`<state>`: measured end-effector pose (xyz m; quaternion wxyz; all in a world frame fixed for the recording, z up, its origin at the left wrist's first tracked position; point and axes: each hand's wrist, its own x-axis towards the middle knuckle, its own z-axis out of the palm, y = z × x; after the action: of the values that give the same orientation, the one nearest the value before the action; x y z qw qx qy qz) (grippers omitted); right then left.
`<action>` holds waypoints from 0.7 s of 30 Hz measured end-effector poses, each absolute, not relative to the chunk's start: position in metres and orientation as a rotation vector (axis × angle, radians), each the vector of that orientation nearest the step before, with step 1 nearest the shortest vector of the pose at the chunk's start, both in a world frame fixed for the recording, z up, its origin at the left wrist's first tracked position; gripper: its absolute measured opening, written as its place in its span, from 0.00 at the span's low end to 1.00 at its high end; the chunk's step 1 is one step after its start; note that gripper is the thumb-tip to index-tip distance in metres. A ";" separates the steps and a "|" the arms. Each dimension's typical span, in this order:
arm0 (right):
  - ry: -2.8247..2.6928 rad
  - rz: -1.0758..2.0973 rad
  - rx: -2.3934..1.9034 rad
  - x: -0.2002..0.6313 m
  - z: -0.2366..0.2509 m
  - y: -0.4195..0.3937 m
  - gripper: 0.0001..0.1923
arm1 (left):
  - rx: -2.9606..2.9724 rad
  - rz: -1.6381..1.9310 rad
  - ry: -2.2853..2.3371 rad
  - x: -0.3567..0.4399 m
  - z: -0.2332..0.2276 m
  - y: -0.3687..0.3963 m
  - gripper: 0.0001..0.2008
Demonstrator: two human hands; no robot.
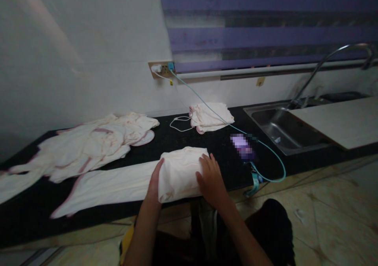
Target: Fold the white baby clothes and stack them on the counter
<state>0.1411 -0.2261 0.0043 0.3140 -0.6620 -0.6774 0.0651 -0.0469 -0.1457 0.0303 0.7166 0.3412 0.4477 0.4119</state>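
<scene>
A thick white folded garment point(180, 175) lies near the counter's front edge, between my two hands. From its left side a flat white length of cloth point(112, 188) with pink edging runs out along the counter; I cannot tell whether the two are one piece. My left hand point(153, 183) grips the bundle's left end, thumb side showing and most fingers hidden. On the right end, my right hand point(211, 179) presses with its fingers curled over the top and the thumb against the front face.
A crumpled pile of white garments point(91, 144) covers the left of the black counter point(168, 138). Behind the bundle lies another folded garment point(211, 116). A blurred phone point(242, 146) and a teal cable point(274, 156) are at right, before the sink point(274, 128) and a board point(339, 120).
</scene>
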 end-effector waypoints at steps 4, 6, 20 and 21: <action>-1.857 0.261 -1.869 0.127 0.001 -0.229 0.29 | 0.989 0.869 1.285 -0.068 0.041 -0.141 0.34; -1.868 0.268 -1.898 0.125 -0.001 -0.230 0.30 | 1.249 0.944 1.541 -0.079 0.043 -0.134 0.36; -2.019 0.238 -1.931 0.155 0.002 -0.228 0.34 | 2.676 0.401 1.762 -0.009 -0.018 -0.182 0.29; -2.013 0.239 -1.955 0.159 0.006 -0.228 0.34 | 2.670 0.394 1.773 -0.001 -0.018 -0.185 0.30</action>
<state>0.1590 -0.2277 0.0065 0.1617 -0.6851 -0.7054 0.0836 -0.0011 -0.1853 -0.0180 -0.0440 0.8260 0.5486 0.1218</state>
